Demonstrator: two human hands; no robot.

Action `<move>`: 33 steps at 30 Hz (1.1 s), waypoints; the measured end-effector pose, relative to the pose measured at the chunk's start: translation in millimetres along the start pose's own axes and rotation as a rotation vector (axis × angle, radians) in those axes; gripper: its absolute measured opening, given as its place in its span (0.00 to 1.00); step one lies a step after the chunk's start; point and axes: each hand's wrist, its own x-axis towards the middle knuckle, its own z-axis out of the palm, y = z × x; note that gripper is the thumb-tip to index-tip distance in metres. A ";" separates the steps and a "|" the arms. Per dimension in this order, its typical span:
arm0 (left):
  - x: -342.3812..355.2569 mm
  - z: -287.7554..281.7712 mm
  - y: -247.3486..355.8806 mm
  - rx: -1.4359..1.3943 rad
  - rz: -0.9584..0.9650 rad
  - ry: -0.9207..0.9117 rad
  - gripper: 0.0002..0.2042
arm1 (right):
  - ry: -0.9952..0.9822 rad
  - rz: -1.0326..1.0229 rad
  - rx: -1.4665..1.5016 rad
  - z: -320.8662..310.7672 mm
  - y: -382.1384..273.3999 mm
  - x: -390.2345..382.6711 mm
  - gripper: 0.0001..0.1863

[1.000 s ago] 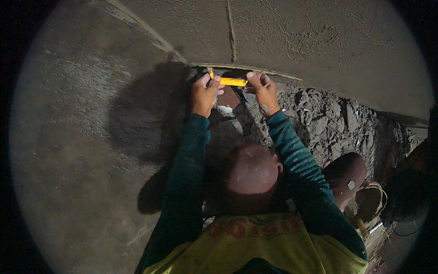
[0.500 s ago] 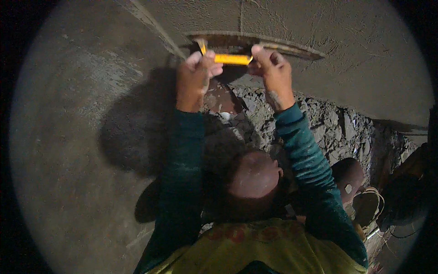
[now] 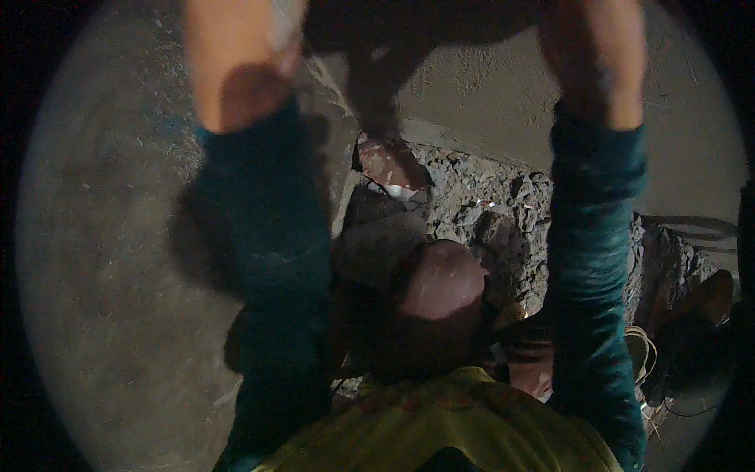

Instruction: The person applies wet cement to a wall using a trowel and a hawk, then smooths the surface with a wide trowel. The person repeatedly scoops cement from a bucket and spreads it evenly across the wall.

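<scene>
Both my arms, in dark green sleeves, reach up to the top edge of the view. My left hand [image 3: 244, 55] is cut off there and smeared by motion; its fingers do not show. A pale, blurred patch lies along its inner side, too unclear to name. Farther right, my right hand [image 3: 596, 59] also runs out of the top edge, fingers out of sight. What either hand holds cannot be seen. Below them lies a smooth grey mortar-like surface [image 3: 480, 94], with a dark shadow across its upper part.
Broken grey rubble [image 3: 495, 200] fills a strip between the arms. A reddish-brown piece [image 3: 387, 167] shows at its left end. A bare knee [image 3: 444, 279] rises in the middle, and a loop of pale cord [image 3: 645, 346] lies at the right. Grey floor [image 3: 118, 275] spreads at left.
Both hands have moved up and apart, mostly out of view. The yellow ruler-like strip held between them and the long curved strip beyond are no longer visible.
</scene>
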 end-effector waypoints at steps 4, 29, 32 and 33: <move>-81.1 -64.3 -85.7 0.222 -0.359 -0.092 0.12 | -0.179 0.457 0.520 56.4 44.6 -126.1 0.11; -165.4 -100.5 -199.0 0.238 -0.918 0.027 0.16 | -0.267 1.204 0.927 157.4 67.5 -255.4 0.21; -135.1 -91.9 -166.3 0.241 -0.828 0.033 0.21 | -0.224 1.160 0.949 146.5 49.6 -218.2 0.20; -130.2 -89.8 -147.9 0.191 -0.790 0.044 0.22 | -0.221 1.152 0.959 136.9 41.2 -208.0 0.20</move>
